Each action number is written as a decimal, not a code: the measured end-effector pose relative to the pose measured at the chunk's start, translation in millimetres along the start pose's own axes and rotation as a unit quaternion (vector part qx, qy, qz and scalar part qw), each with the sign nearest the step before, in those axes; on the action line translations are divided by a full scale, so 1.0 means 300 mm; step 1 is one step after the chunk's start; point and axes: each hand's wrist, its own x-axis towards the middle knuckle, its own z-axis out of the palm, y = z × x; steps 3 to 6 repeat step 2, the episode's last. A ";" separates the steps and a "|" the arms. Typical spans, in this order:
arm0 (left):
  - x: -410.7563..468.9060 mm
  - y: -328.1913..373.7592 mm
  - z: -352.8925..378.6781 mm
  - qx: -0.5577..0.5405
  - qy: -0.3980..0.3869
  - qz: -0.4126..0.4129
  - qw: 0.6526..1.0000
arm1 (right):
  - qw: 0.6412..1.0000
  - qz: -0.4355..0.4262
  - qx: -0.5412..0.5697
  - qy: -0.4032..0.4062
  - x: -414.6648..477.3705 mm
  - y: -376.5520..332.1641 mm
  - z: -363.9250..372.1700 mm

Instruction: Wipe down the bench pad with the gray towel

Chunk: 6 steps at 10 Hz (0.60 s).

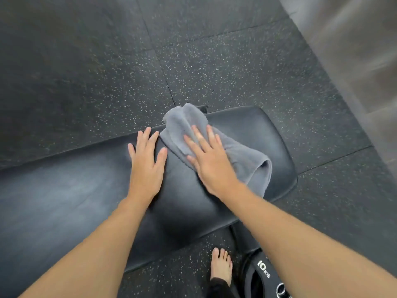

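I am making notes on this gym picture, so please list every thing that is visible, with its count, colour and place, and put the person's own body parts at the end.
bench pad: one, black, across the middle, running off the left edge
gray towel: one, gray, bunched on the right end of the pad
floor tiles: several, dark with light speckles, all around the bench
weight plate: one, black, marked 10 kg, on the floor at the bottom right
wall: one, gray, blurred, top right
left hand: one, flat on the bare pad beside the towel
right hand: one, flat on the towel
foot: one, bare, on the floor at the bottom
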 end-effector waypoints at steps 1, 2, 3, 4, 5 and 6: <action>-0.054 0.007 -0.169 -0.070 -0.003 -0.019 0.997 | 0.998 -0.016 0.006 -0.063 -0.060 -0.221 0.070; -0.158 0.027 -0.374 0.074 0.000 0.015 0.997 | 0.996 0.024 0.020 -0.086 -0.086 -0.323 -0.016; -0.158 0.027 -0.374 0.074 0.000 0.015 0.997 | 0.996 0.024 0.020 -0.086 -0.086 -0.323 -0.016; -0.158 0.027 -0.374 0.074 0.000 0.015 0.997 | 0.996 0.024 0.020 -0.086 -0.086 -0.323 -0.016; -0.158 0.027 -0.374 0.074 0.000 0.015 0.997 | 0.996 0.024 0.020 -0.086 -0.086 -0.323 -0.016; -0.158 0.027 -0.374 0.074 0.000 0.015 0.997 | 0.996 0.024 0.020 -0.086 -0.086 -0.323 -0.016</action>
